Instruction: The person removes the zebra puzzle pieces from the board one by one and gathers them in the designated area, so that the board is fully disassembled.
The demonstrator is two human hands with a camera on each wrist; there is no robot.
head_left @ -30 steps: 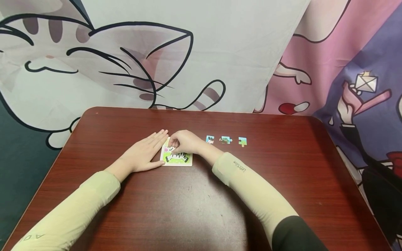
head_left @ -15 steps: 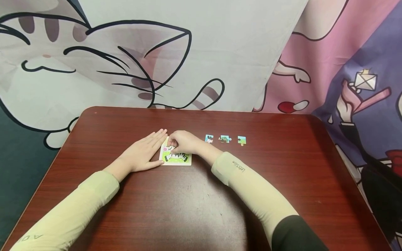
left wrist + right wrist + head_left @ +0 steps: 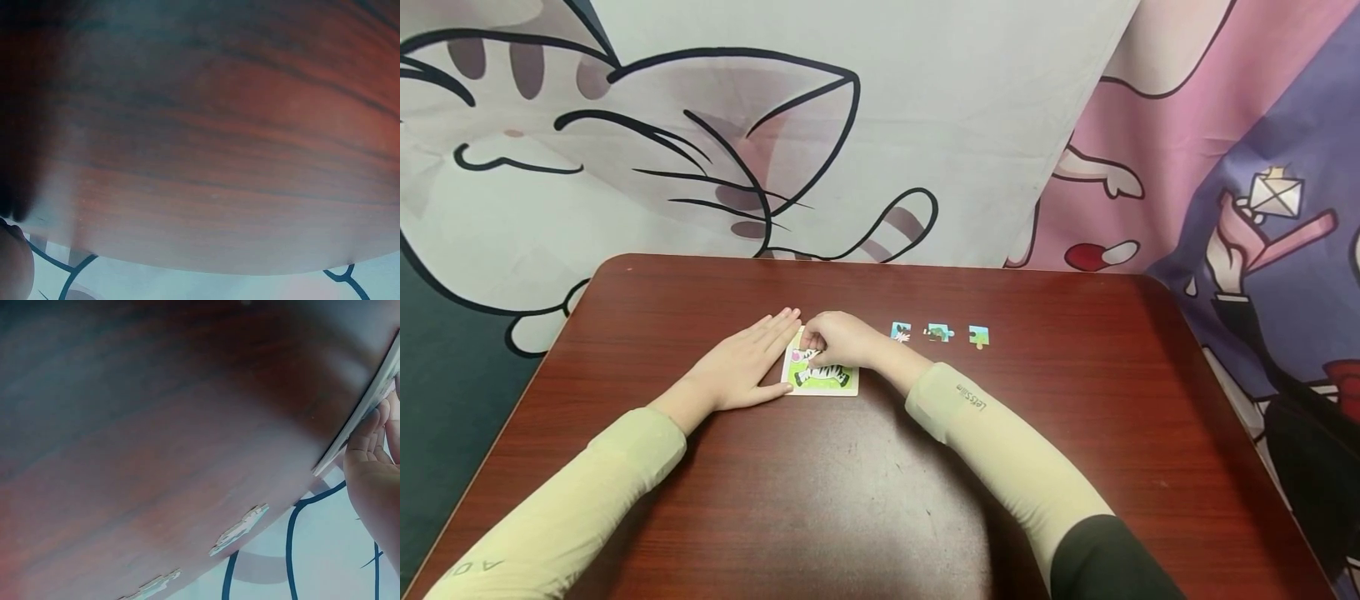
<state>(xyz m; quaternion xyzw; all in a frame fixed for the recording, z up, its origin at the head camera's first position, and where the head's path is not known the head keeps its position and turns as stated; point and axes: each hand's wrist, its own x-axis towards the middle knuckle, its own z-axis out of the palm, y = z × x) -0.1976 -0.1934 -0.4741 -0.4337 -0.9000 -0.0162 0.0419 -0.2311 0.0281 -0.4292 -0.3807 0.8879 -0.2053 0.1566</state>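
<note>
A small square jigsaw board (image 3: 823, 385) with a zebra on green lies near the far side of the table. My left hand (image 3: 735, 367) is spread flat along its left edge, fingers straight and thumb at the lower left corner. Over the board's upper part, my right hand (image 3: 844, 339) curls its thumb and fingers together at a puzzle piece (image 3: 810, 354) by the zebra's head, mostly covered by the fingers. In the right wrist view the board (image 3: 359, 415) shows edge-on beside the right hand (image 3: 375, 465). Only a bit of the left hand (image 3: 15, 265) enters the left wrist view.
Three loose puzzle pieces lie in a row right of the board: one with black and white marks (image 3: 900, 332), one with greenery (image 3: 940, 332) and a blue-green one (image 3: 979, 336). The brown wooden table (image 3: 1060, 400) ends at a cartoon-printed cloth (image 3: 970, 150).
The view shifts very slightly. Both hands, the board and the loose pieces keep their places.
</note>
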